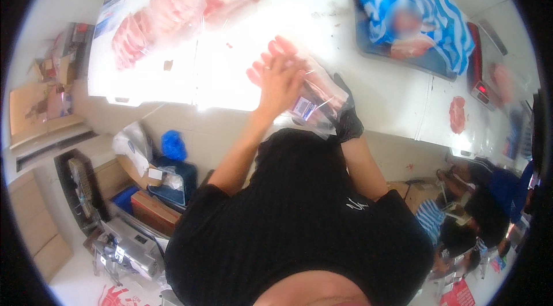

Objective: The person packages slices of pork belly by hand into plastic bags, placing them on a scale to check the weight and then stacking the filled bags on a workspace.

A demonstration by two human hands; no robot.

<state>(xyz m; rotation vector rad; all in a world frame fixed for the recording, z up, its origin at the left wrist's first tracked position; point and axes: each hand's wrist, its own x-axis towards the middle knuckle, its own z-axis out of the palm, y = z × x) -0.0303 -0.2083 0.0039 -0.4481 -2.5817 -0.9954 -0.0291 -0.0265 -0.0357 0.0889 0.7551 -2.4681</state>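
Note:
A clear plastic bag of sliced raw meat [322,83] lies at the near edge of the white table [302,16], with a printed label on its near end. My bare left hand [281,79] rests spread over the bag's left side, palm down, with pink meat slices showing past the fingertips. My right hand [349,118], in a black glove, grips the bag's right near corner. More clear bags of sliced raw meat [173,3] lie in a row at the table's far left.
A grey tray [360,53] with a blue-and-white striped bag and meat stands at the right. Beyond it are a scale with a red display [481,90] and a loose meat slice [457,114]. Below left are a bin [190,180] and a cardboard box [153,211]. People are at lower right.

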